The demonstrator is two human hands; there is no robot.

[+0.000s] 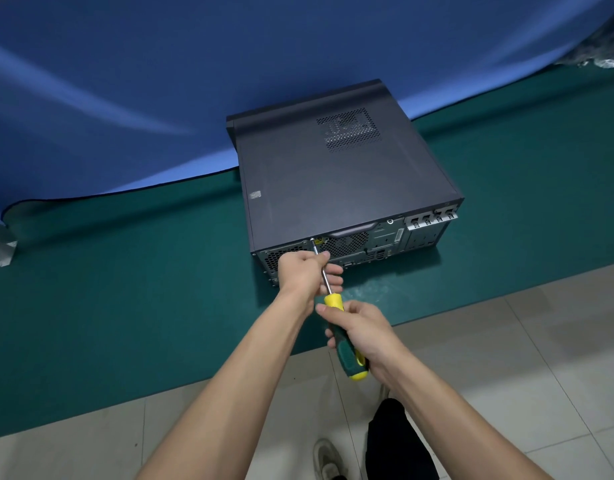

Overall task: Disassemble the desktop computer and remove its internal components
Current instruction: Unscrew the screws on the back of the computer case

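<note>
A: Head view, quick pass. We have the desktop computer (347, 174) lying flat on the green mat (125, 289), just past frame centre toward 12 o'clock, side panel up, rear panel facing us.

B: We agree. The case is closed, with a vent grille (348, 129) at its 1 o'clock corner. Hands?

A: Right hand (362, 332) at 6 o'clock of the case, fingers wrapped round the green-and-yellow handle of the screwdriver (340, 327). Left hand (307, 273) just ahead of it, fingers closed on the metal shaft.

B: We see the shaft running toward 11 o'clock, with its tip at the top edge of the rear panel, beside the fan grille (347, 242). Whether it sits in a screw, we can't tell.

A: Rest: blue sheet (160, 81) curving up behind the mat at 12 o'clock, tabletop edge at 6, tiled floor (523, 358) below, a shoe (328, 459) and a dark trouser leg (395, 445) at the bottom.
</note>
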